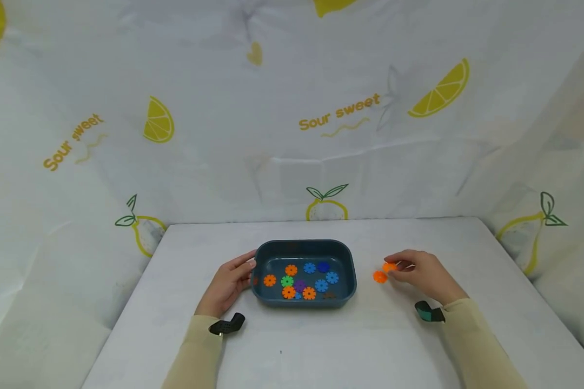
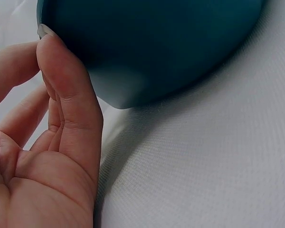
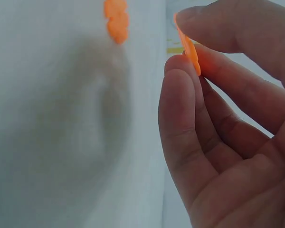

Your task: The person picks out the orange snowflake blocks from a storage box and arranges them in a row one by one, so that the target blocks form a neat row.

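A dark blue tray (image 1: 350, 265) stands on the white table and holds several flat gear-shaped discs in orange, blue, green and purple. My left hand (image 1: 231, 282) rests against the tray's left wall (image 2: 147, 52) with straight fingers (image 2: 69, 95) touching it. To the right of the tray, my right hand (image 1: 420, 273) pinches an orange disc (image 1: 390, 266) (image 3: 190, 47) between thumb and fingers. A second orange disc (image 1: 379, 277) (image 3: 116, 21) lies on the table just left of that hand.
A white cloth printed with lemons and "Sour sweet" hangs behind and at both sides of the table (image 1: 321, 346). The table's edges fall away at left and right.
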Tool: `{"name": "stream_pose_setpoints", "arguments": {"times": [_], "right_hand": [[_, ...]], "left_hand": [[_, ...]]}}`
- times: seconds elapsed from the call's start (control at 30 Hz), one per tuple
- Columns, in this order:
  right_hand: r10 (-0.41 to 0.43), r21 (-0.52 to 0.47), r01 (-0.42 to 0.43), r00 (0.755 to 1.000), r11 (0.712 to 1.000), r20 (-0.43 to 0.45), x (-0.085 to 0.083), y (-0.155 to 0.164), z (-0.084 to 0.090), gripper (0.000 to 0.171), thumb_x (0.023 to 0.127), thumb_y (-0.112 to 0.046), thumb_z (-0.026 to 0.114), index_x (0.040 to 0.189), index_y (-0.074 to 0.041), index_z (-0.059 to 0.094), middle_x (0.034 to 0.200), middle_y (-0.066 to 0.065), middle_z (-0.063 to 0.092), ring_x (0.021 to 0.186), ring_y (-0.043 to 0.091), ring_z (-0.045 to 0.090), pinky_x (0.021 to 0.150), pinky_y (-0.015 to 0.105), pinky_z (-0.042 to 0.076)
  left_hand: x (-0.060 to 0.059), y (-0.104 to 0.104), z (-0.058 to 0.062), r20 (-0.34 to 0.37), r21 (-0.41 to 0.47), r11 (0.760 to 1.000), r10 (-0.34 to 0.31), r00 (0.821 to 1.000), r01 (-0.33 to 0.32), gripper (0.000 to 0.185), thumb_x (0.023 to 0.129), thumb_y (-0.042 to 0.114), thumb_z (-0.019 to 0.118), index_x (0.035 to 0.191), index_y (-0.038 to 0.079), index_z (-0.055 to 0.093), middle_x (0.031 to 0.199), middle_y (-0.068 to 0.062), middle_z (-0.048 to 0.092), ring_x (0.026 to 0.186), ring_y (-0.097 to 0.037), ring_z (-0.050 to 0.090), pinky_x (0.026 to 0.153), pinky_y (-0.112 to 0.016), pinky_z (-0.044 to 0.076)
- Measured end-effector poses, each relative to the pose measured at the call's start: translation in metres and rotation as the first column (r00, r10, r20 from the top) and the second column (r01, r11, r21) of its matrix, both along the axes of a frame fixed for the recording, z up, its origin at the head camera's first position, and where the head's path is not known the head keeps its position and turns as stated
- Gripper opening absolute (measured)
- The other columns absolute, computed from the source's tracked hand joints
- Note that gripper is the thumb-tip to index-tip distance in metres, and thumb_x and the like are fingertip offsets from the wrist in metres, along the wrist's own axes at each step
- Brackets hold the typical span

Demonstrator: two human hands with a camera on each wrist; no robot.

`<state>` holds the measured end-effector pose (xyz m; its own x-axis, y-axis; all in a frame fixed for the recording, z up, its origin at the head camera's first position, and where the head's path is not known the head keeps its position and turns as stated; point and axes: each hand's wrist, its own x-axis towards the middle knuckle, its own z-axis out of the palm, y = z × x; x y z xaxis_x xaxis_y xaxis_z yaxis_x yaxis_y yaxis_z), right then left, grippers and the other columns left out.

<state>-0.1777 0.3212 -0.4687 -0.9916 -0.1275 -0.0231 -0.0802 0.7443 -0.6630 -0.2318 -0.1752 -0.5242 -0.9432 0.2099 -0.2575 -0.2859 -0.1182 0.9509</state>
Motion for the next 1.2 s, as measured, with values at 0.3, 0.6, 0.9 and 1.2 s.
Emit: {"name": "stream_pose_setpoints", "arguments": {"times": [0.3, 0.6, 0.9, 1.2], "right_hand": [[-0.033, 0.040, 0.033, 0.999, 0.999, -0.008, 0.005, 0.004, -0.012, 0.030, 0.094, -0.023, 0.084, 0.123, -0.015, 0.080, 0.118, 0.003, 0.076, 0.103, 0.022, 0.067, 0.084, 0.030, 0.057], [-0.024, 0.034, 0.024, 1.000, 0.999, 0.004, 0.003, 0.003, -0.018, 0.029, 0.094, -0.022, 0.083, 0.122, -0.014, 0.080, 0.114, 0.005, 0.076, 0.100, 0.021, 0.065, 0.087, 0.035, 0.056], [-0.027, 0.049, 0.027, 1.000, 0.998, 0.008, 0.002, -0.001, -0.022, 0.028, 0.094, -0.020, 0.082, 0.122, -0.013, 0.079, 0.113, 0.003, 0.075, 0.100, 0.020, 0.064, 0.090, 0.040, 0.056], [-0.022, 0.047, 0.023, 1.000, 0.999, -0.007, 0.003, 0.000, -0.021, 0.028, 0.094, -0.018, 0.082, 0.120, -0.011, 0.079, 0.112, 0.004, 0.074, 0.098, 0.019, 0.064, 0.087, 0.035, 0.057]], "left_hand": [[0.001, 0.001, -0.001, -0.001, 0.002, 1.000, 0.018, 1.000, -0.018, 0.052, 0.102, 0.033, 0.077, 0.151, 0.018, 0.065, 0.133, -0.007, 0.074, 0.099, -0.017, 0.068, 0.083, -0.024, 0.062], [0.001, 0.000, 0.000, 0.002, 0.010, 1.000, 0.024, 1.000, -0.024, 0.051, 0.102, 0.031, 0.077, 0.150, 0.017, 0.065, 0.128, -0.006, 0.075, 0.096, -0.016, 0.068, 0.081, -0.023, 0.062], [0.001, 0.000, -0.002, 0.003, 0.017, 1.000, 0.013, 1.000, -0.013, 0.054, 0.101, 0.031, 0.079, 0.151, 0.017, 0.064, 0.125, -0.005, 0.076, 0.094, -0.015, 0.068, 0.081, -0.024, 0.061], [0.000, 0.000, -0.002, 0.001, 0.020, 1.000, 0.008, 1.000, -0.009, 0.052, 0.102, 0.031, 0.078, 0.151, 0.018, 0.065, 0.127, -0.005, 0.075, 0.095, -0.015, 0.067, 0.080, -0.023, 0.061]]}}
